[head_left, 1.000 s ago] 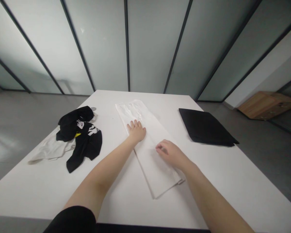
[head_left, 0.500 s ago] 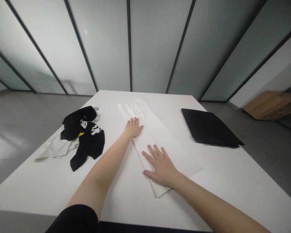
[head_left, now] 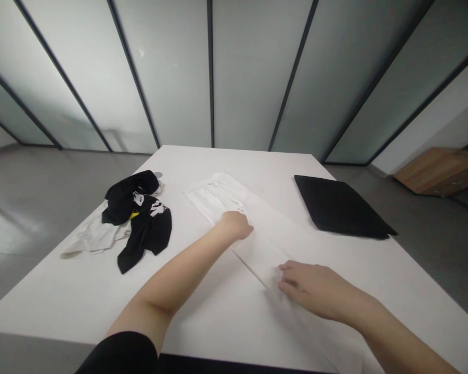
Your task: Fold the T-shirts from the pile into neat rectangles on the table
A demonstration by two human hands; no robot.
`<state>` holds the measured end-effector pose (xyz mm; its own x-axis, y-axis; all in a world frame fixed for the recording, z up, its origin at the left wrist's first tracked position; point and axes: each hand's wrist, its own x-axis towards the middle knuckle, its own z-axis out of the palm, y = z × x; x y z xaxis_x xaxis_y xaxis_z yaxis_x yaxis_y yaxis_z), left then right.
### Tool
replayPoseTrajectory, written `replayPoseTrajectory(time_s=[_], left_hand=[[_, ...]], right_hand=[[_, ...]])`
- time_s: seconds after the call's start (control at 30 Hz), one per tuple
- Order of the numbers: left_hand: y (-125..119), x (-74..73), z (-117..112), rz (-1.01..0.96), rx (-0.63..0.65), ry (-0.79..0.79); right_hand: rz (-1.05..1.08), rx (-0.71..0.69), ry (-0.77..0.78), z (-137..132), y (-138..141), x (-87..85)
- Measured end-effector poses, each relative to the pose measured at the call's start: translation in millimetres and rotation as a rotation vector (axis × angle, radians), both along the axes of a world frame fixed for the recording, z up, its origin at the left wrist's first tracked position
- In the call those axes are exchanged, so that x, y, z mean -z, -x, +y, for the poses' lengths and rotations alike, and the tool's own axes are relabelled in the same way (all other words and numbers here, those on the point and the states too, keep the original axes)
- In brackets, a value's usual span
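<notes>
A long folded white garment [head_left: 265, 234] lies slantwise across the middle of the white table [head_left: 203, 306], its far end near the table's centre and its near end at my right hand. My left hand [head_left: 237, 224] rests on its middle part with the fingers curled under, closed on the cloth. My right hand [head_left: 310, 284] lies on the near end, palm down, fingers stretched out to the left and pressing the cloth flat.
A heap of black printed and white clothes [head_left: 134, 215] lies at the table's left. A flat folded black garment [head_left: 341, 208] sits at the right. A wooden cabinet [head_left: 439, 169] stands on the floor at far right. Frosted glass panels lie beyond.
The white garment has swung round, its near end moving right. My left hand curled shut and slid nearer on it. My right hand moved right and toward me.
</notes>
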<state>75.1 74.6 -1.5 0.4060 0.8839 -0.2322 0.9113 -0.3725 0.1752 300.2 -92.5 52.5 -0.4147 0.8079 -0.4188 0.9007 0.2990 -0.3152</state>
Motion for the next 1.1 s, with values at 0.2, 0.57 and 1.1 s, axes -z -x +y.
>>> replayPoseTrajectory(time_s=[0.2, 0.57, 1.1], left_hand=[[17, -24.5, 11, 0.011, 0.104, 0.015], [132, 3.6, 82, -0.061, -0.275, -0.229], [179, -5.9, 95, 0.072, -0.393, -0.118]], right_hand=[[-0.13, 0.133, -0.095, 34, 41, -8.9], [0.25, -0.021, -0.476, 75, 80, 85.6], [0.179, -0.097, -0.416, 32, 61, 91.4]])
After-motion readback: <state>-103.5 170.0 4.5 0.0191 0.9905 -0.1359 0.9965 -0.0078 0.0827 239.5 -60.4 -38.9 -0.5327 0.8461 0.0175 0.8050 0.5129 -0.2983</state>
